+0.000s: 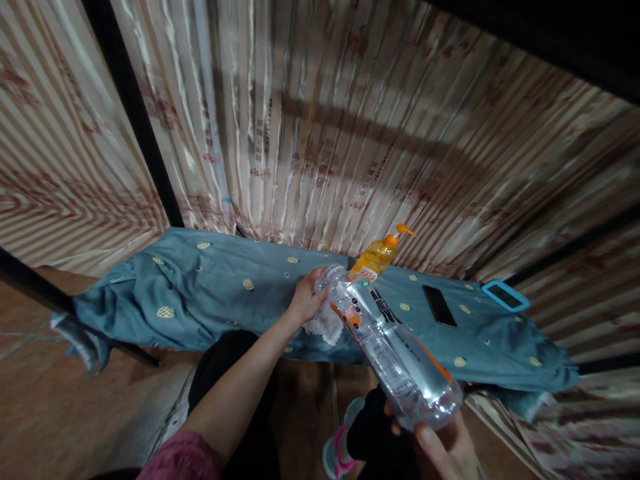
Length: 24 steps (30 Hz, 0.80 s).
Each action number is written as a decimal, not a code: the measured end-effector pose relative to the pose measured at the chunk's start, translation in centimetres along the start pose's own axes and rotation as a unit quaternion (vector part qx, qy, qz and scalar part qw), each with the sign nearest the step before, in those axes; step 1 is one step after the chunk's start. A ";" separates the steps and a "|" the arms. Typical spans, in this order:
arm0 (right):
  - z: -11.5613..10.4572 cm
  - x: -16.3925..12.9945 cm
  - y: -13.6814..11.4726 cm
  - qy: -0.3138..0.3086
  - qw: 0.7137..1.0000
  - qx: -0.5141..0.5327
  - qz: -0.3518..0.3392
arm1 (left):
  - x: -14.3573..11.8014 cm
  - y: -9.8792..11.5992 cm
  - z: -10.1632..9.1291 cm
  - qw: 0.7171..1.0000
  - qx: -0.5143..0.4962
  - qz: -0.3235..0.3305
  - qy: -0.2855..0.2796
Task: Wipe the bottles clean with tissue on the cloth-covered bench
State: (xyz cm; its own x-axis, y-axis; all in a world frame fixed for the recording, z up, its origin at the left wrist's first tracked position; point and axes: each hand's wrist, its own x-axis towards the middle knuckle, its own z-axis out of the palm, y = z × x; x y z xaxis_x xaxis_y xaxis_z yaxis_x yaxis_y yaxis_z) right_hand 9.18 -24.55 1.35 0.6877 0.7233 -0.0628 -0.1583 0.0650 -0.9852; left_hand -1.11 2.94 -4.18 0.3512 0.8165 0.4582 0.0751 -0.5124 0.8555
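Fingers [425, 437] of the right hand [445, 447] curl under the base of a clear plastic bottle [395, 353], gripping it from below at the near edge of the view. That bottle is the landmark: it slants up and away from the right hand toward the left hand [306, 299], which is closed around its neck, with a crumpled white cloth [325, 327] pressed against the bottle just below that grip. The bottle looks empty or nearly so, so I judge it light, thin-walled and easy to dent, and its smooth sides likely slippery; the neck and the base, where both hands now sit, seem the firmest places to hold it.

Below the bottle show the person's dark trousers [240, 373] and a shoe [337, 453] with pink trim, on a brown floor [65, 400]. Just beyond the bottle's neck an orange pump bottle [377, 257] lies tilted on a blue-green sheet [200, 293] with yellow dots. To the right of the bottle, on the same sheet, lie a dark phone [439, 305] and, further right, a blue-framed device [505, 295]. Behind everything hangs a striped curtain [350, 120].
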 end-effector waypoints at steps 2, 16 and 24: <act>0.1 0.0 0.0 0.005 1.000 0.003 -0.003 | 0.0 0.0 0.1 1.000 -0.004 -0.003 0.005; 0.2 0.0 -0.1 0.010 1.000 0.003 0.008 | 0.0 -0.2 0.2 1.000 -0.003 0.002 0.008; -0.1 0.2 0.6 0.010 1.000 0.013 0.008 | 0.0 0.0 0.2 1.000 -0.008 0.016 0.002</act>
State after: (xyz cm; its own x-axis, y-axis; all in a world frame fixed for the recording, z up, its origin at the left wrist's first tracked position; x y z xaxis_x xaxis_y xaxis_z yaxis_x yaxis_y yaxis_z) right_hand 9.31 -24.48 0.76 0.6984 0.7111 -0.0815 -0.1880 0.0723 -0.9795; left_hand -0.93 2.95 -4.24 0.3494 0.8007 0.4866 0.0495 -0.5344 0.8438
